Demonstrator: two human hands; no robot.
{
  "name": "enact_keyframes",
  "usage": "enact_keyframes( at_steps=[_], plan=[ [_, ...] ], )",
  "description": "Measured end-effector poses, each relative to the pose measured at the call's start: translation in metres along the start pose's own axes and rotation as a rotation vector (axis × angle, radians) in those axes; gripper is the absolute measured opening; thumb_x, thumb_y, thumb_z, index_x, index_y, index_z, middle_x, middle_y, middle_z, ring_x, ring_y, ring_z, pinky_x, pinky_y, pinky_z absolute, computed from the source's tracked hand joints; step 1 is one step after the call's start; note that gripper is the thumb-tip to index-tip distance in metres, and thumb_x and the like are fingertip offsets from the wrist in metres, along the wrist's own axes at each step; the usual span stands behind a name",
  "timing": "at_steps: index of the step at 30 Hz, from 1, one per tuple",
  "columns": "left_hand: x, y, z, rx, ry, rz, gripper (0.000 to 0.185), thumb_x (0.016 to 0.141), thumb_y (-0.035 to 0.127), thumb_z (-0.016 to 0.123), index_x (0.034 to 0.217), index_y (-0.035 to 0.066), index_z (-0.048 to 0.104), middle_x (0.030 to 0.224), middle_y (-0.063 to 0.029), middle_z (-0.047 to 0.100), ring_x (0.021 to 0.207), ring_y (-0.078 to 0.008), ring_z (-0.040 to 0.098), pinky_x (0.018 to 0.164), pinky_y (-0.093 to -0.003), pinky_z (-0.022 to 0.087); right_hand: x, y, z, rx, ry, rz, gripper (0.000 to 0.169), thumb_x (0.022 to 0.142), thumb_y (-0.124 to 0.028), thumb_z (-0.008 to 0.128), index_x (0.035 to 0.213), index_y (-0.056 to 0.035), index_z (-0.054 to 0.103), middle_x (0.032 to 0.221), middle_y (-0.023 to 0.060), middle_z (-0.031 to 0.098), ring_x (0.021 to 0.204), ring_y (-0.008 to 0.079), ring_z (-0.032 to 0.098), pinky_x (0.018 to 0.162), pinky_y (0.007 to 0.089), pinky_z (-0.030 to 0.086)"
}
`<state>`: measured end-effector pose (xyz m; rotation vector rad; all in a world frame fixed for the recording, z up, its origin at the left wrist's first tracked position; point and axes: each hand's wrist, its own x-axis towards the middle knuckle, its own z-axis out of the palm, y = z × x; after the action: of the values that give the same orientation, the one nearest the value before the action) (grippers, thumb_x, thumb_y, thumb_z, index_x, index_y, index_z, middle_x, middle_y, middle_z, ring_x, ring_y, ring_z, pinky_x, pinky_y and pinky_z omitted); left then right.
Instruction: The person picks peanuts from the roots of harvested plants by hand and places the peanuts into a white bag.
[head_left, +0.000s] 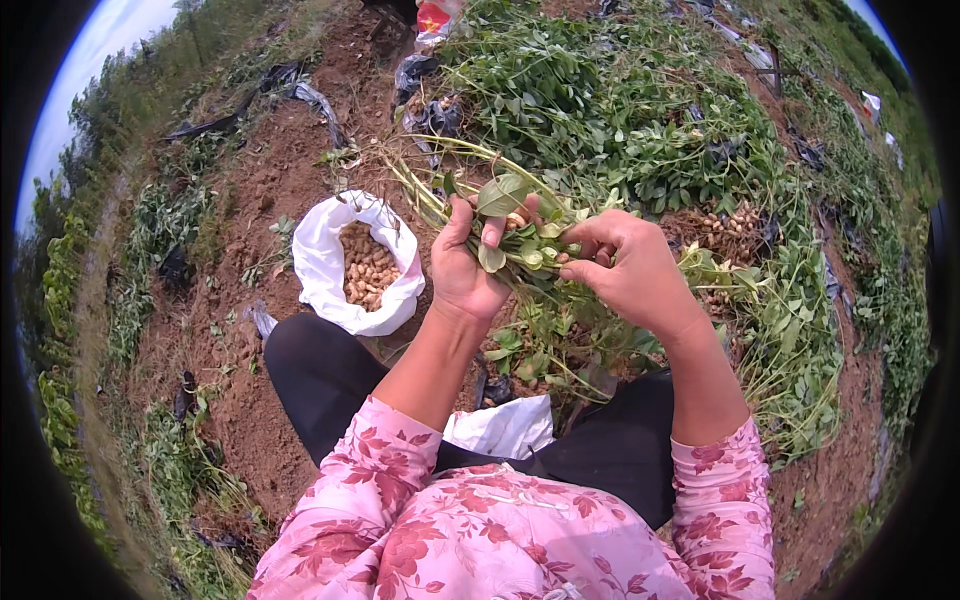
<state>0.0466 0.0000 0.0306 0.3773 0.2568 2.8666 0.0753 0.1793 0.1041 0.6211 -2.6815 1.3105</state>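
Observation:
My left hand (466, 271) grips an uprooted peanut plant (502, 196) around its stems, palm turned up. Bare stems and roots stick out past it to the upper left. Between its fingers a tan peanut pod (516, 220) shows. The thumb and fingers of my right hand (639, 264) pinch the leafy part of the same plant, close to another small pod (562, 257); leaves partly hide the fingertips. Left of my hands, a white sack (319, 251) with its mouth rolled open stands on the soil, with loose peanuts (369, 270) inside.
A heap of pulled peanut plants (585, 112) spreads ahead and to the right. Clustered pods on roots (731, 229) lie at its near side. Reddish soil (247, 405) stretches to my left, with torn black plastic film (319, 105) farther off. White sacking (506, 429) lies between my legs.

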Motion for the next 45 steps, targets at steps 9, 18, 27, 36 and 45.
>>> enact_keyframes(
  at_steps=[9,18,27,36,45],
  plan=[
    [-0.01,0.009,-0.004,0.139,0.05,-0.113,0.05,0.091,0.038,0.05,0.12,-0.003,0.052,0.134,-0.0199,0.045,0.117,-0.0356,0.048,0.097,-0.051,0.041,-0.004,0.008,0.015,-0.142,-0.065,-0.096,0.021,0.07,-0.01,0.072,0.088,-0.0014,0.067,0.08,0.0102,0.061,0.064,0.0169,0.058,0.06,0.0284,0.047],
    [-0.018,0.015,-0.005,0.254,0.038,-0.037,0.048,0.09,0.049,0.044,0.1,0.004,0.055,0.062,-0.0045,0.049,0.095,-0.0271,0.056,0.081,-0.0425,0.047,-0.006,-0.013,0.02,0.12,-0.02,0.075,0.01,0.073,-0.004,0.064,0.078,0.0005,0.057,0.071,0.0078,0.063,0.059,0.0116,0.059,0.054,0.0244,0.046],
    [-0.024,0.009,-0.005,0.452,0.029,-0.018,0.044,0.091,0.047,0.045,0.085,0.004,0.056,0.057,-0.0015,0.038,0.054,-0.0119,0.035,0.065,-0.0266,0.037,0.001,-0.007,0.03,0.01,0.117,-0.037,0.008,0.075,0.003,0.061,0.079,0.0008,0.055,0.07,0.014,0.059,0.059,0.0224,0.058,0.057,0.0301,0.046],
    [-0.042,0.043,-0.007,0.337,-0.305,-0.064,0.042,0.093,0.04,0.044,0.095,0.0,0.057,0.043,0.004,0.033,0.051,-0.0124,0.038,0.072,-0.0322,0.042,0.015,0.038,-0.045,0.107,0.344,0.275,0.009,0.079,0.002,0.057,0.087,-0.0012,0.053,0.076,0.0113,0.06,0.062,0.0181,0.058,0.048,0.0315,0.047],
    [-0.039,0.028,0.005,0.423,-0.195,-0.158,0.072,0.068,-0.001,0.054,0.137,0.009,0.038,0.143,-0.0225,0.031,0.135,-0.0355,0.026,0.111,-0.0466,0.023,0.006,0.009,-0.005,1.226,0.015,0.551,0.012,0.08,-0.008,0.06,0.09,-0.0054,0.055,0.069,-0.0009,0.046,0.054,0.0073,0.042,0.037,0.0186,0.031]
  ],
)
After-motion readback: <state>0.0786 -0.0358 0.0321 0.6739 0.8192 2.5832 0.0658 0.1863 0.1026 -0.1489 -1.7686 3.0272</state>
